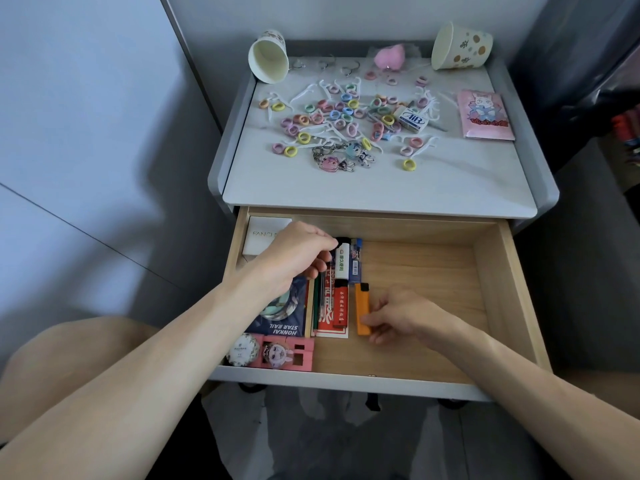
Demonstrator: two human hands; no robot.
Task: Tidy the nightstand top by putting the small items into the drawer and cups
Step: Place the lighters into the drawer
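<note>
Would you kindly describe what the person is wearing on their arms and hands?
Nothing is worn that shows. The left hand and the right hand are ungloved, with no ring, watch or bracelet visible, and no sleeve shows along either arm.

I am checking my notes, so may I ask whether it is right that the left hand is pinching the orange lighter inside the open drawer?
Not quite: it is the right hand that pinches the orange lighter inside the open drawer, as the head view shows. The left hand is further back in the drawer, above the pens.
</note>
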